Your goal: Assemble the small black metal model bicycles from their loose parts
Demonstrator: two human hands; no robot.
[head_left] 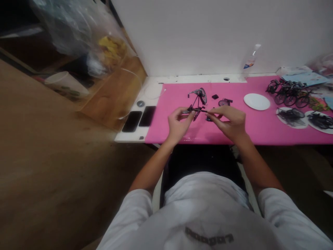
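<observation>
The miniature bicycle (198, 100) is dark and thin-framed. It is held tilted over the pink table cover (171, 99), with its one clearly visible wheel (203, 96) at the far end. Across its near end runs sideways a slim dark rod (201, 110).

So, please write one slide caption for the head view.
Left grip holds a miniature bicycle, right grip pinching a slim dark part, above a pink tabletop.

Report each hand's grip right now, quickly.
Left hand: closed, holding a black, thin-tubed miniature bicycle, material unclear.
Right hand: closed, pinching a thin, dark, rod-like part, material unclear.
</observation>
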